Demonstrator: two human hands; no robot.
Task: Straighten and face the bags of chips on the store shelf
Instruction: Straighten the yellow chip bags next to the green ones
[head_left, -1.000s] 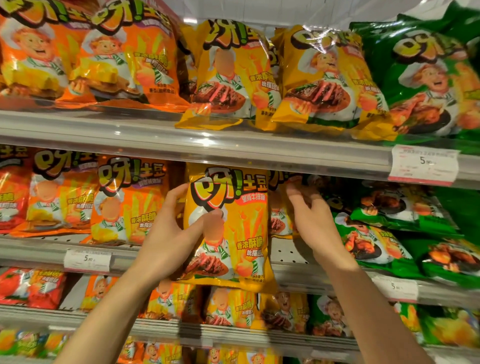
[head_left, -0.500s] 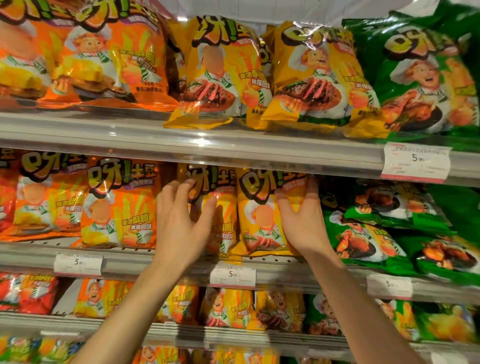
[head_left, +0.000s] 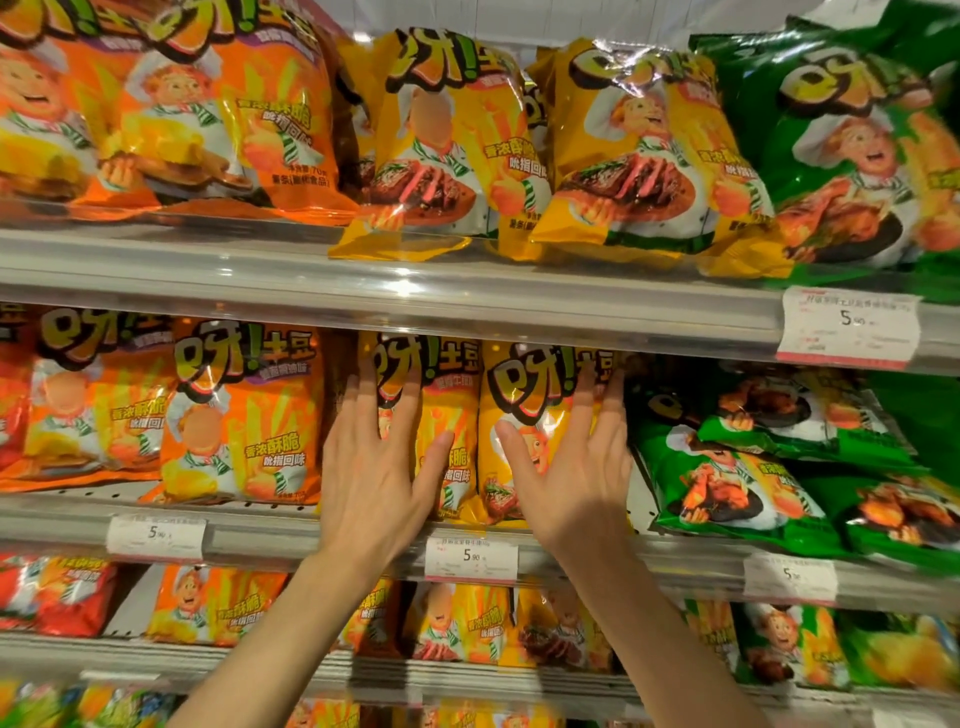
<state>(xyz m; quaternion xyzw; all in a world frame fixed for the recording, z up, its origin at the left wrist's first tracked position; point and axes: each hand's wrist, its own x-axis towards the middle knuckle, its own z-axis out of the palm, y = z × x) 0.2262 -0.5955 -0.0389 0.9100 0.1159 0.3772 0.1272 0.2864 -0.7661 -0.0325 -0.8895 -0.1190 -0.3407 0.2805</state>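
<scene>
Two yellow bags stand side by side on the middle shelf (head_left: 311, 538), upright, long axes vertical, faces turned outward. The left yellow bag (head_left: 447, 415) sits just right of the orange bags (head_left: 244, 415); the left hand (head_left: 371, 478) lies flat on its face, fingers straight and spread, thumb reaching toward the seam between the pair. The right yellow bag (head_left: 524, 410) touches its neighbour; the right hand (head_left: 576, 467) presses it likewise, fingers extended up its right edge, beside the green bags (head_left: 737, 467), which lie slumped and tilted. Neither hand clamps anything. Both bags sit directly ahead of the hands, each hand nearest its own bag. Judgement: both are near faced; the green bags call for attention next, nearest the right hand.
</scene>
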